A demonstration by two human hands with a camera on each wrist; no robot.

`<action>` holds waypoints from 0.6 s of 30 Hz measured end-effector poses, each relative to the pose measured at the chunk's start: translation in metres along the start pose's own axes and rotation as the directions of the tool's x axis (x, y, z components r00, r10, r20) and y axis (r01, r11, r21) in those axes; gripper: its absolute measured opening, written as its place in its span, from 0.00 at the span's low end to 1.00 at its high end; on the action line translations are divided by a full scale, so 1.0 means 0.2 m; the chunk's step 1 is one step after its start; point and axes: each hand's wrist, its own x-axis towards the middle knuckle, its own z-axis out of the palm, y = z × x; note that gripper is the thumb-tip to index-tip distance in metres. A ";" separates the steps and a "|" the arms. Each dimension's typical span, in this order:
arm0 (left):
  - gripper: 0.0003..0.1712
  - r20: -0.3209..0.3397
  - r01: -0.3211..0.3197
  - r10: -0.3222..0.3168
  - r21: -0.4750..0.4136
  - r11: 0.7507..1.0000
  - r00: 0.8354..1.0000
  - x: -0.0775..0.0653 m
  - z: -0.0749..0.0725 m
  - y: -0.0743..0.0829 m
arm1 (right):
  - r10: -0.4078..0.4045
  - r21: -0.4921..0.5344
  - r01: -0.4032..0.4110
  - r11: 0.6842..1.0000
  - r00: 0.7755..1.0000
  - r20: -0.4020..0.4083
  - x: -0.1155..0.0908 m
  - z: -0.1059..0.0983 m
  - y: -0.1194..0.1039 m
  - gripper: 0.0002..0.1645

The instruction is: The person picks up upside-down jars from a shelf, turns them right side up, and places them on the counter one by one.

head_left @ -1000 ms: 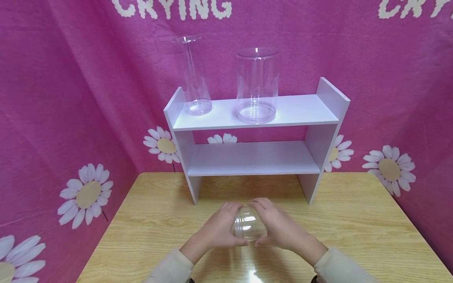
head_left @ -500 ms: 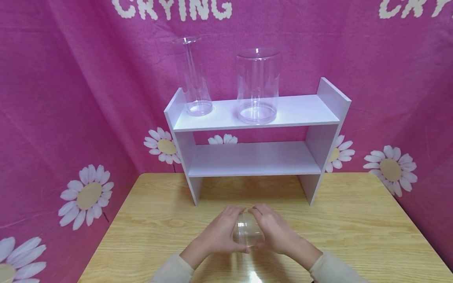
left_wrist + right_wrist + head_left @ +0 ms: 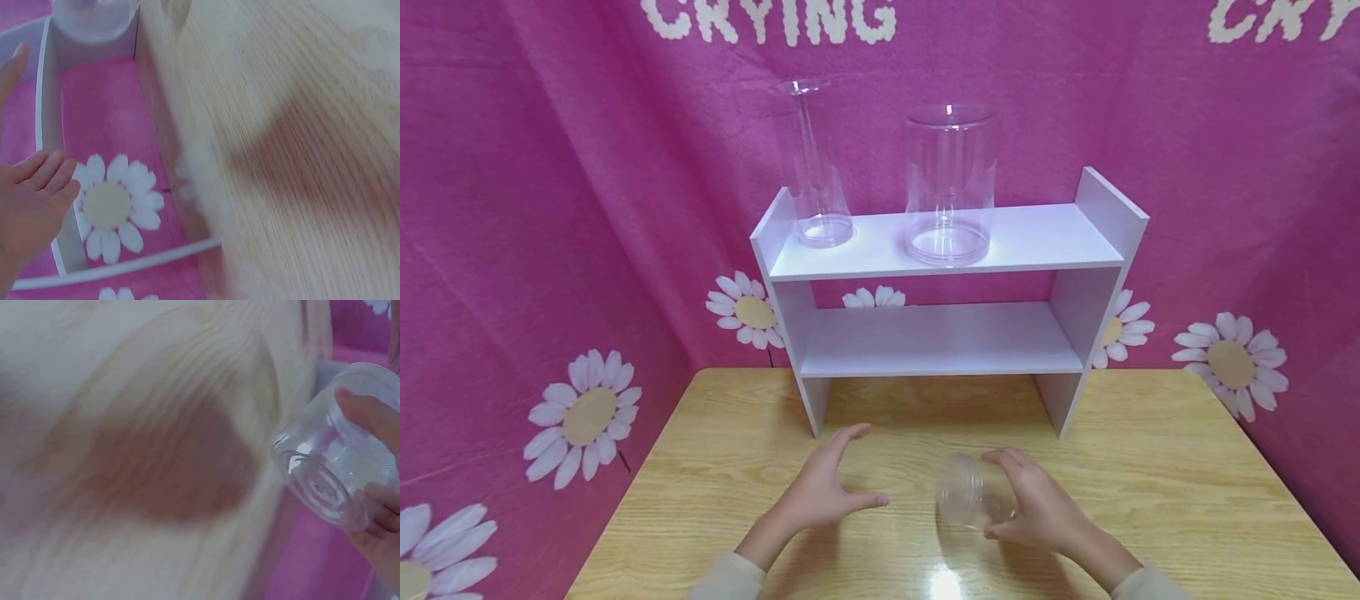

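Note:
My right hand point(image 3: 1041, 504) grips a small clear jar point(image 3: 973, 492), thumb on one side and fingers round the other. The jar is tipped on its side, a whitish round end facing left; its ringed clear end shows in the right wrist view, where the jar point(image 3: 331, 456) sits in the hand. To the left, apart from the jar, my left hand point(image 3: 820, 487) is held over the table with thumb and fingers spread and nothing between them. In the left wrist view part of the jar point(image 3: 94, 19) appears beyond the left hand point(image 3: 31, 206).
A white two-tier shelf point(image 3: 940, 337) stands at the back of the wooden table point(image 3: 700, 483). On its top board are a tall narrow clear cylinder point(image 3: 820, 183) and a wider one point(image 3: 951, 187). A pink flowered cloth point(image 3: 587, 208) hangs behind and at the sides.
Both hands were on the jar before. The left hand has let go and moved left, fingers spreading; the right hand has carried the jar to the right.

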 end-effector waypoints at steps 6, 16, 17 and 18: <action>0.46 -0.134 0.034 -0.043 -0.068 0.997 0.990 0.00 -0.09 -0.04 | 0.060 0.056 -0.056 0.997 0.995 -0.077 -0.07 0.03 0.15 0.52; 0.39 -0.346 -0.010 -0.042 -0.146 0.989 0.937 0.07 -0.26 -0.07 | 0.149 0.142 -0.134 0.981 0.983 -0.104 -0.13 0.01 0.31 0.51; 0.38 -0.367 -0.020 -0.040 -0.158 0.987 0.929 0.09 -0.27 -0.07 | 0.163 0.147 -0.148 0.978 0.982 -0.099 -0.13 0.01 0.32 0.51; 0.38 -0.388 -0.023 -0.046 -0.172 0.985 0.920 0.10 -0.29 -0.06 | 0.175 0.153 -0.160 0.975 0.980 -0.093 -0.14 0.00 0.33 0.51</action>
